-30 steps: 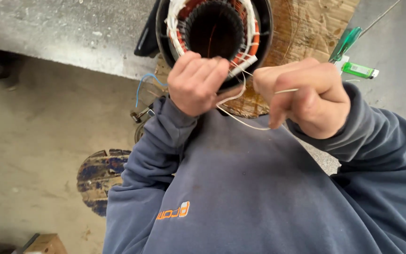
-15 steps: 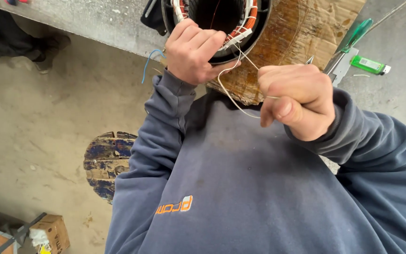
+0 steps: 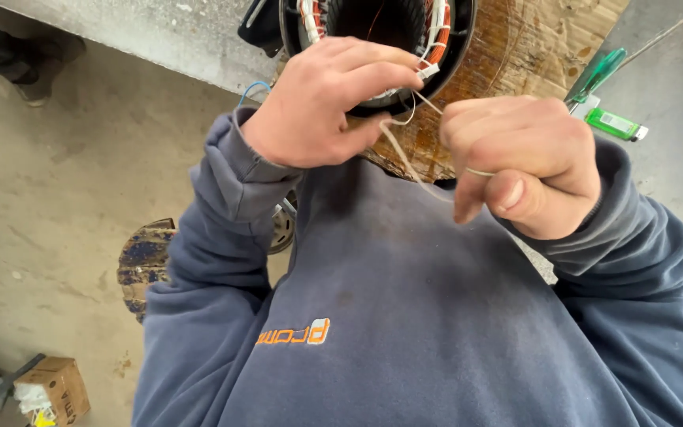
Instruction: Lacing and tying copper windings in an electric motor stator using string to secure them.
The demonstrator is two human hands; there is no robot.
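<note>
Your left hand [image 3: 322, 103] was curled over the near rim of the motor stator [image 3: 381, 47], with its fingertips pinching the pale lacing cord [image 3: 405, 158] right where the cord met the white-wrapped copper windings [image 3: 436, 35]. The stator lay at the near edge of a wooden board [image 3: 531, 47], its dark bore facing up toward you, with orange-red insulation showing around the winding ends.

Your right hand [image 3: 527, 162] was just to the right of the stator and a little nearer to your chest, clenched into a fist around the same cord. The cord wrapped over your forefinger, and your thumb was pressed against it. Between your two hands the cord sagged in a loose loop below the stator's rim, hanging in front of your navy sweatshirt [image 3: 405, 316].

Past your right hand, further right of the stator, a green-handled tool [image 3: 598, 71] lay on the board's edge, and a small green lighter [image 3: 614, 124] lay just beside it on the grey surface. A thin blue wire [image 3: 253, 87] curved out to the left of the stator, next to your left wrist. Well below and left of the stator, on the concrete floor [image 3: 57, 174], there was a round worn stool top [image 3: 142, 257] and, further off, a small cardboard box [image 3: 53, 387].
</note>
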